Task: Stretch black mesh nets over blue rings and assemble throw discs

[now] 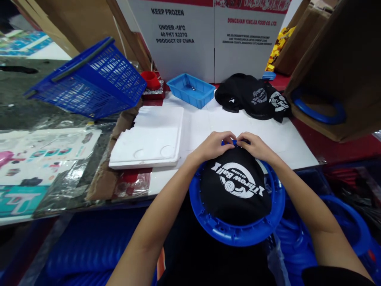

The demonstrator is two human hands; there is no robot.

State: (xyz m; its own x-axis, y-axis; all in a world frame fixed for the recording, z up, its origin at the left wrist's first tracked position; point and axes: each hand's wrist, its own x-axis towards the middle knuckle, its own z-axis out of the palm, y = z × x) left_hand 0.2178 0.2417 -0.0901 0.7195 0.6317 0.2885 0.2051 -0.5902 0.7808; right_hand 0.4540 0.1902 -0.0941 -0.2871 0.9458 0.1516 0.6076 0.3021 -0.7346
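Note:
A round blue plastic ring is tilted over my lap at the table's near edge. Black cloth printed with "Throw Ball" in white fills its middle. At the far rim, my left hand is closed, thumb and fingertips pinching the cloth's edge against the ring. My right hand pinches the same edge just beside it, the fingertips of both hands nearly touching. The exact grip of the fingertips is partly hidden. Small holes and pegs run along the ring's near side.
Ahead are a light-blue tray with small metal bits, a pile of black printed cloth and a white foam slab. A blue basket leans at left. Blue rings lie low at right, and a cardboard box stands there.

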